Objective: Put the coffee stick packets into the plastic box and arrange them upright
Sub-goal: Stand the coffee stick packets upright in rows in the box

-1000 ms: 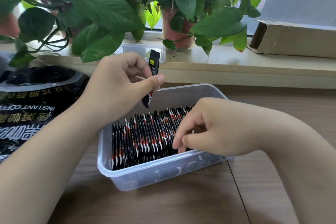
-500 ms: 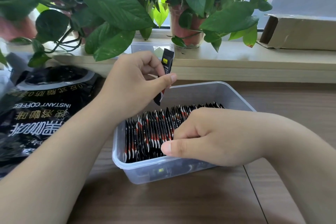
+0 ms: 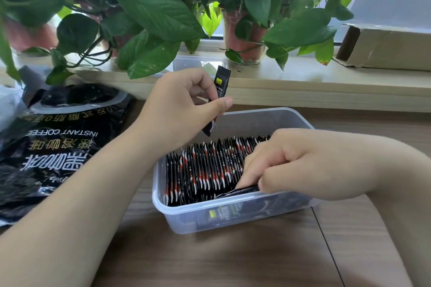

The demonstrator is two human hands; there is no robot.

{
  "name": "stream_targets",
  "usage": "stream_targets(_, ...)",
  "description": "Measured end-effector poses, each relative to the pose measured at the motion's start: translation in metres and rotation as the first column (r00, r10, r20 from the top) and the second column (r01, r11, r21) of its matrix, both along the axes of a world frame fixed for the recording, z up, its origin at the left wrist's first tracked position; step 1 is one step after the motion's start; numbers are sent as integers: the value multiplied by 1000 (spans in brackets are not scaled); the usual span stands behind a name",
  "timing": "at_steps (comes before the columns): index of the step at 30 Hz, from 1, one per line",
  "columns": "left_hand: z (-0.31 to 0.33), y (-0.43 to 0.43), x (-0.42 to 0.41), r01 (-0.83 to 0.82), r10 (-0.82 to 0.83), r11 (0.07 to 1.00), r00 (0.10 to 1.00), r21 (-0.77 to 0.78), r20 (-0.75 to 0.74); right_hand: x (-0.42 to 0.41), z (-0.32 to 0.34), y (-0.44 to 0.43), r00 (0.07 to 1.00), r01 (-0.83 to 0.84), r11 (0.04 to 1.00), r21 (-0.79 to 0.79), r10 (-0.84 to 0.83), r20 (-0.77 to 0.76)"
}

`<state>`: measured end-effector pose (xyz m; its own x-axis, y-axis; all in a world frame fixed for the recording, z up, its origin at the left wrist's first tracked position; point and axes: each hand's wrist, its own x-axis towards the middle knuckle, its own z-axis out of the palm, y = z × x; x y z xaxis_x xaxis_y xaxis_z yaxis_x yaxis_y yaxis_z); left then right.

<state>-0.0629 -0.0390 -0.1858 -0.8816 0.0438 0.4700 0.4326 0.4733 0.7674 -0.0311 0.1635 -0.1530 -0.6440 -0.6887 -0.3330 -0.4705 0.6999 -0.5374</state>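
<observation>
A clear plastic box [image 3: 235, 218] stands on the wooden table, packed with several black-and-red coffee stick packets [image 3: 203, 168] standing on edge in a row. My left hand [image 3: 184, 109] pinches one black coffee stick packet [image 3: 220, 85] above the box's far left corner, held nearly upright. My right hand [image 3: 277, 163] reaches into the right half of the box, its fingers pressed down among the packets near the front wall, where one dark packet [image 3: 242, 191] lies tilted under the fingertips. Packets under that hand are hidden.
A large black instant coffee bag [image 3: 53, 147] lies open at the left on the table. Potted plants [image 3: 242, 37] with big leaves hang over the windowsill behind the box. A clear lid [image 3: 189, 63] and a cardboard box [image 3: 387, 46] rest on the sill.
The view has shifted, so the box sits further right. My right hand has slid toward the box's front wall among the packets. My left hand still holds its packet above the box.
</observation>
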Motion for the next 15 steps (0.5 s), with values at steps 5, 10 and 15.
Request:
stream_targets(5,0,0,0,2,-2,1000,1000,3,2,1,7,18,994,-104,992,-67,103,-24)
stream_targets(10,0,0,-1,9,-9,1000,1000,19,7,-3,3,30,998,-58,995,-83,58,-2)
stream_targets(15,-1,-1,-1,22,-23,999,1000,49,20,-4,0,35,998,-45,996,-81,48,42)
